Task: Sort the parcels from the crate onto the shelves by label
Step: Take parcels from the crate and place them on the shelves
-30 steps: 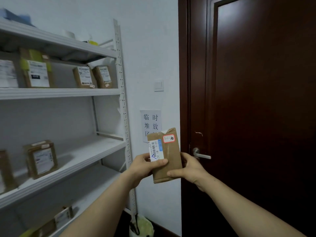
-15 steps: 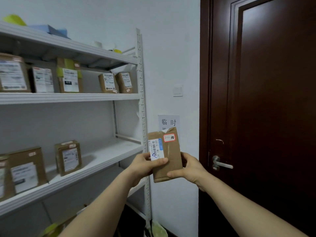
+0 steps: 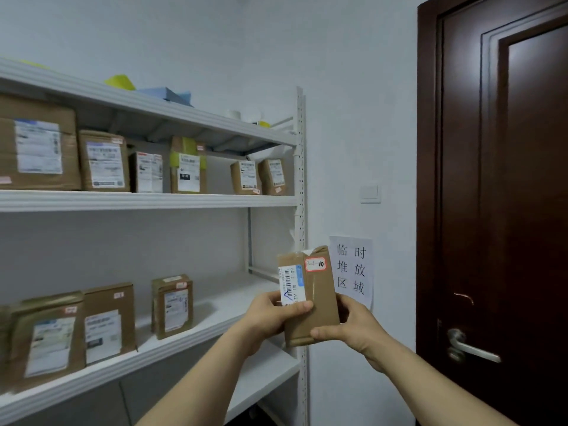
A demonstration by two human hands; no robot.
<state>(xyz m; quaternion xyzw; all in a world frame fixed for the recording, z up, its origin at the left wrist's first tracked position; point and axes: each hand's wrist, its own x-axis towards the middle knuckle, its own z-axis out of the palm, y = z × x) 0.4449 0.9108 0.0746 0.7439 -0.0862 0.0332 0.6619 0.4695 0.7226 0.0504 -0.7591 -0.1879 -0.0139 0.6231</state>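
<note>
The person is holding a small brown parcel (image 3: 310,315) upright in the air with both hands, just in front of the right end of the white shelves (image 3: 300,179) and resting on none of them. The left hand (image 3: 270,315) is gripping its left edge, thumb lying across the white barcode label (image 3: 290,285). The right hand (image 3: 350,325) is gripping the lower right corner, thumb pressing on the front face. A red-bordered sticker (image 3: 315,264) — its writing ending in 10 — is sitting at the parcel's top right corner. Six labelled boxes (image 3: 104,161) are standing in a row along the middle shelf (image 3: 153,200), and at least three more are standing toward the left end of the lower shelf (image 3: 190,333). A paper sign (image 3: 353,269) is hanging on the wall just behind the parcel — beside it, a dark door (image 3: 522,210).
</note>
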